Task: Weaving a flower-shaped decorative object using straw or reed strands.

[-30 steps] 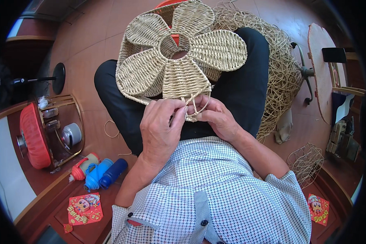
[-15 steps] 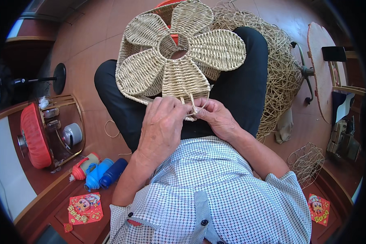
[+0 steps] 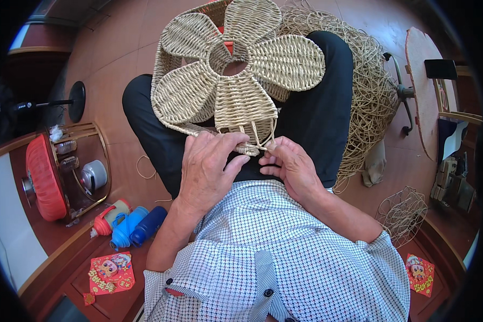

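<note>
A flower-shaped wicker piece (image 3: pixel 287 63), woven from pale twisted straw cord, rests across my knees. Round its open centre are several petals, and a woven wall runs behind them. The lowest petal (image 3: pixel 245 99) is partly woven, with bare frame strands at its near end. My left hand (image 3: pixel 205 167) is closed on the near woven rim (image 3: pixel 247 150), its thumb lifted slightly off. Beside it, my right hand (image 3: pixel 294 165) pinches a straw cord (image 3: pixel 263 146) by the strands at the rim. The cord's end is hidden in the fingers.
A large heap of loose straw cord (image 3: pixel 367 91) lies right of my knee, with a smaller coil (image 3: pixel 403 214) nearer. At left are a blue flask (image 3: pixel 131 225), a dark blue bottle (image 3: pixel 149 225) and a low rack (image 3: pixel 99 145). A round board (image 3: pixel 421 91) stands at right.
My hands have drawn slightly apart, the right one shifting right and down with the cord. More of the bare strands below the lowest petal show. The left thumb has come away from the strands.
</note>
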{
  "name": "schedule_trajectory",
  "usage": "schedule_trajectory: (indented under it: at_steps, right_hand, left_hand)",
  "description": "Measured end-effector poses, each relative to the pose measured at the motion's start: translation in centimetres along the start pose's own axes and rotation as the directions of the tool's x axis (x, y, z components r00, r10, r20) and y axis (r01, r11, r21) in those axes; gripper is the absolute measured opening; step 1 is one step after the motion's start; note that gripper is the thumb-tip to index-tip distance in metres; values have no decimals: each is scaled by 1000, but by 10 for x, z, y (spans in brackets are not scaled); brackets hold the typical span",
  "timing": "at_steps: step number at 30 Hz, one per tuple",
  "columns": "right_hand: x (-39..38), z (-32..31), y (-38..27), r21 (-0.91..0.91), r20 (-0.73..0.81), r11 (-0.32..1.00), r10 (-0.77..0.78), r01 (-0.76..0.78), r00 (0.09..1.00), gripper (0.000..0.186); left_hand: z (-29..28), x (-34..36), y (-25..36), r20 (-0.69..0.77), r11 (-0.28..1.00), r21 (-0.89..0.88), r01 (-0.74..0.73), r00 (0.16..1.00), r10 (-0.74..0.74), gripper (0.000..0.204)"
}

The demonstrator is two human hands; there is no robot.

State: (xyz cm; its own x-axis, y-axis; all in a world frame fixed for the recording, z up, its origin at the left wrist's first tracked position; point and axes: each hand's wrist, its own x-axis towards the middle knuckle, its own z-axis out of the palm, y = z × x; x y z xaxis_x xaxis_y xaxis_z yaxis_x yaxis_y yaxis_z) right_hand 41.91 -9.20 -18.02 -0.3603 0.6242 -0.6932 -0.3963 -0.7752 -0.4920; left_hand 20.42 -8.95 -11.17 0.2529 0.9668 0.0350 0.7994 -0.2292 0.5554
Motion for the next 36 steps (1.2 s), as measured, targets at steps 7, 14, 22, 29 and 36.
schedule_trajectory:
  at_steps: [7, 14, 22, 29, 36]
  right_hand:
    - [-4, -7, 1, -34, 8, 999, 14, -13, 1000, 18]
    - [-21, -6, 2, -328, 118, 920, -188, 217, 975, 9]
    - [-25, 7, -1, -510, 271, 699, -422, 501, 865, 8]
    - [-18, 11, 0, -577, 361, 471, -586, 667, 726, 12]
    - [-11, -2, 3, -330, 98, 878, -334, 347, 937, 15]
  left_hand:
    - [4, 1, -4, -7, 999, -25, -46, 999, 46, 26]
    - [1, 5, -3, 7, 996, -48, -69, 998, 69, 24]
    - [7, -2, -8, -65, 992, -68, -105, 993, 100, 28]
    - [31, -10, -11, -284, 982, -51, -180, 946, 159, 23]
    - [24, -4, 4, -231, 997, -82, 3, 973, -22, 10]
